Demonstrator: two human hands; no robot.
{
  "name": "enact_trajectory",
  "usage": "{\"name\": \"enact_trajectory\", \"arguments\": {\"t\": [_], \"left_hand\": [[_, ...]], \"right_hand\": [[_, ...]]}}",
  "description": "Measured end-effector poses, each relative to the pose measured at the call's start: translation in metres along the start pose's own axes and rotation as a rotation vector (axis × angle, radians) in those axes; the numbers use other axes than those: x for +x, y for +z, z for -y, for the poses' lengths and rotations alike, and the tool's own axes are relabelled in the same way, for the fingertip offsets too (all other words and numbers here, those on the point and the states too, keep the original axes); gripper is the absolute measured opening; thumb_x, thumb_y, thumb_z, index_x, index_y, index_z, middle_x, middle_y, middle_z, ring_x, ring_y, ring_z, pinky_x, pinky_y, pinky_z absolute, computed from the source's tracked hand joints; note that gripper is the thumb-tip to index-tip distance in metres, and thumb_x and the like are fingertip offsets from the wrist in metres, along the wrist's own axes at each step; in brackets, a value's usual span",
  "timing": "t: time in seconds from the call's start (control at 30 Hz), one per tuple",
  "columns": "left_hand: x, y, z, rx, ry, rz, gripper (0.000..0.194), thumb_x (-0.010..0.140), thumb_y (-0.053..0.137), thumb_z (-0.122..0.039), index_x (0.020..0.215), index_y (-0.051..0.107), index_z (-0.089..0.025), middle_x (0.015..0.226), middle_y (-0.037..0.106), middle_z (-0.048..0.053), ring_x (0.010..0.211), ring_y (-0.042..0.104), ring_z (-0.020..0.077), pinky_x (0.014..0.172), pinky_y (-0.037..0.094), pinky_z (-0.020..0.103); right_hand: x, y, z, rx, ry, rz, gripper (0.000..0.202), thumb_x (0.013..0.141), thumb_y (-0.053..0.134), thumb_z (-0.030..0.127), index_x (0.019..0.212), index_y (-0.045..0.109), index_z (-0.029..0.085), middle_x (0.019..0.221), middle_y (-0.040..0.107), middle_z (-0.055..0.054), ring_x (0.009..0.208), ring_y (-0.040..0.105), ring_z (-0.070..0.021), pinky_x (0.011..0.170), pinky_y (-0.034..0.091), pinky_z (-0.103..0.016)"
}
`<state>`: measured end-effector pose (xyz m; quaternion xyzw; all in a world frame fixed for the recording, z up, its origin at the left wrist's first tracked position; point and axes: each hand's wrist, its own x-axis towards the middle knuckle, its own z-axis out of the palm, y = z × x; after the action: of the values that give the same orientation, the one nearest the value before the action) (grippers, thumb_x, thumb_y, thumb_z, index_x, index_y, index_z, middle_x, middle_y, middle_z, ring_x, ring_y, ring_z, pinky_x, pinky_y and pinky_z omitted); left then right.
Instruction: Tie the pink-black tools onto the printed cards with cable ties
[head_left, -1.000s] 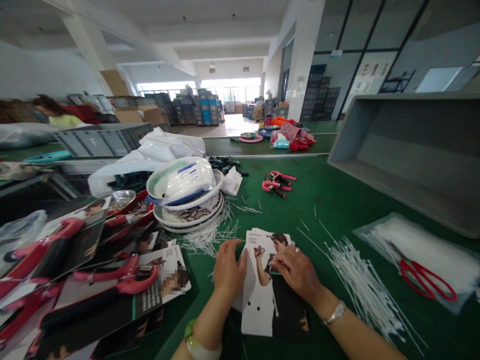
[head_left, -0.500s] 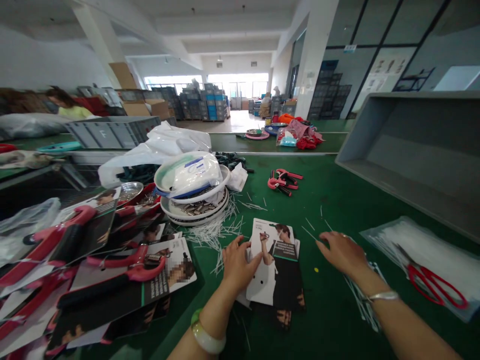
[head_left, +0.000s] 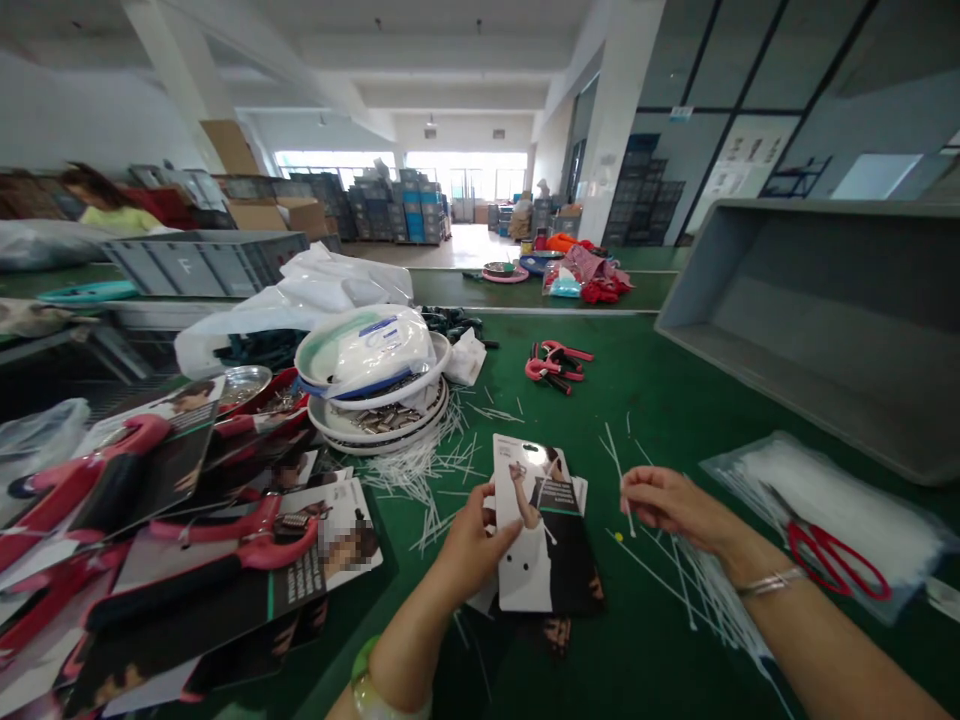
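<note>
My left hand (head_left: 474, 548) grips the left edge of a printed cardboard packaging card (head_left: 529, 570), thumb on its face and fingers partly hidden behind it. The card has a hang hole at the top and small punched holes on its white side; at least one more card lies under it. My right hand (head_left: 667, 508) pinches a thin white cable tie (head_left: 614, 450), which stands tilted just right of the card. More loose white cable ties (head_left: 694, 590) lie beneath my right hand and wrist.
Carded pink-and-black hand tools (head_left: 255, 535) pile up at the left. Stacked bowls (head_left: 375, 435) hold metal parts, with scattered cable ties in front. Two pink pliers (head_left: 556, 366) lie farther back. At right are red-handled scissors (head_left: 832, 560) on a plastic bag (head_left: 892, 535) and a grey bin (head_left: 810, 330).
My right hand has closed on a cable tie and raised it beside the card. My left hand has closed on the card's left edge. The view has shifted slightly.
</note>
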<state>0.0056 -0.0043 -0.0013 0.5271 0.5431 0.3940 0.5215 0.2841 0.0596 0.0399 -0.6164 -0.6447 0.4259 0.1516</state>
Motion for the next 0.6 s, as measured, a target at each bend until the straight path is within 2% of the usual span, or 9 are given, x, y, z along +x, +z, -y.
{"name": "enact_trajectory", "arguments": {"t": [0.1, 0.2, 0.3, 0.43, 0.5, 0.6], "left_hand": [[0.000, 0.002, 0.003, -0.201, -0.112, 0.145, 0.086, 0.063, 0.071, -0.018, 0.135, 0.025, -0.018, 0.089, 0.066, 0.005, 0.068, 0.063, 0.0173, 0.054, 0.046, 0.024], [0.003, 0.004, 0.007, -0.320, -0.134, 0.077, 0.086, 0.058, 0.075, -0.020, 0.132, 0.032, -0.015, 0.084, 0.066, 0.004, 0.066, 0.062, 0.0155, 0.055, 0.046, 0.023], [0.005, 0.005, 0.008, -0.477, -0.153, 0.000, 0.079, 0.056, 0.077, -0.025, 0.124, 0.041, -0.010, 0.081, 0.068, 0.006, 0.067, 0.063, 0.0157, 0.061, 0.048, 0.026], [0.004, 0.005, 0.004, -0.653, -0.182, 0.136, 0.070, 0.049, 0.080, -0.017, 0.113, 0.053, -0.009, 0.086, 0.070, 0.009, 0.070, 0.065, 0.0167, 0.066, 0.049, 0.027], [0.004, 0.004, 0.003, -0.694, -0.175, 0.155, 0.066, 0.049, 0.079, -0.014, 0.110, 0.055, -0.011, 0.089, 0.070, 0.009, 0.071, 0.065, 0.0166, 0.063, 0.049, 0.025], [0.005, 0.002, 0.005, -0.716, -0.170, 0.125, 0.061, 0.053, 0.078, -0.015, 0.109, 0.054, -0.014, 0.096, 0.068, 0.008, 0.073, 0.065, 0.0167, 0.060, 0.049, 0.025]], "right_hand": [[-0.011, 0.018, 0.010, 0.522, 0.017, 0.133, 0.032, 0.067, 0.065, 0.043, 0.077, 0.049, 0.017, 0.069, 0.059, 0.001, 0.045, 0.041, -0.0035, 0.037, 0.013, -0.017], [-0.017, 0.032, 0.023, 0.632, 0.013, 0.174, 0.033, 0.065, 0.069, 0.040, 0.076, 0.048, 0.016, 0.067, 0.059, 0.002, 0.044, 0.040, -0.0022, 0.038, 0.011, -0.016], [-0.022, 0.041, 0.035, 0.614, -0.023, 0.189, 0.032, 0.067, 0.067, 0.039, 0.076, 0.046, 0.016, 0.068, 0.060, 0.002, 0.044, 0.039, -0.0021, 0.039, 0.010, -0.017], [-0.031, 0.050, 0.046, 0.510, -0.093, 0.255, 0.028, 0.072, 0.061, 0.039, 0.077, 0.045, 0.017, 0.062, 0.057, 0.004, 0.042, 0.035, -0.0024, 0.040, 0.016, -0.016], [-0.037, 0.053, 0.049, 0.361, -0.128, 0.320, 0.023, 0.075, 0.058, 0.037, 0.077, 0.048, 0.016, 0.057, 0.055, 0.005, 0.043, 0.038, -0.0041, 0.042, 0.023, -0.017], [-0.045, 0.052, 0.050, 0.058, -0.140, 0.369, 0.014, 0.076, 0.054, 0.029, 0.073, 0.051, 0.016, 0.054, 0.054, 0.003, 0.048, 0.046, -0.0076, 0.046, 0.029, -0.019]]}}
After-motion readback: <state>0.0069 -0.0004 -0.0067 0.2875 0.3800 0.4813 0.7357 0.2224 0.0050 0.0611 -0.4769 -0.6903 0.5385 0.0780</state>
